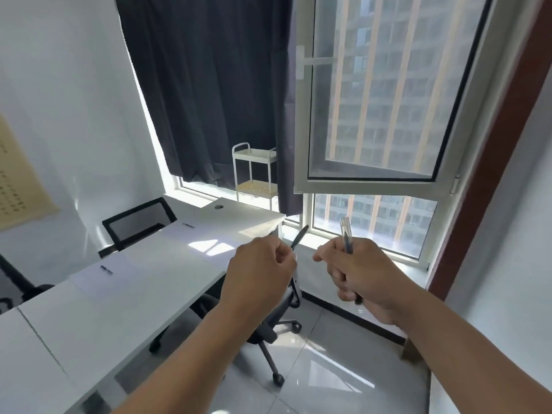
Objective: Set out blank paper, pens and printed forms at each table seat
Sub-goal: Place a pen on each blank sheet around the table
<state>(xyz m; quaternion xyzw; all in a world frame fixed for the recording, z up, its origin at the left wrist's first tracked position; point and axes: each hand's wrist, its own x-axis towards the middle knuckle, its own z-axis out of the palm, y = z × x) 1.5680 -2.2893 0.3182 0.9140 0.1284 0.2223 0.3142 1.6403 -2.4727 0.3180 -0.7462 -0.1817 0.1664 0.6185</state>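
Two slim pens | left hand [259, 265] pinches black pen [299, 237] | right hand [357, 271] grips clear-capped pen [346, 236]

- I see the white surface [143, 282] running from 7 toward 11 o'clock.
- Two paper sheets [100, 274] [182, 231] lie on it, well apart.

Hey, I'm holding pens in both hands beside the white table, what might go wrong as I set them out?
1. The left hand pinches one dark pen near its end, away from the long white table; it may slip onto the tiled floor.
2. The right hand grips a bundle of clear-capped pens; taking one out may loosen the others.
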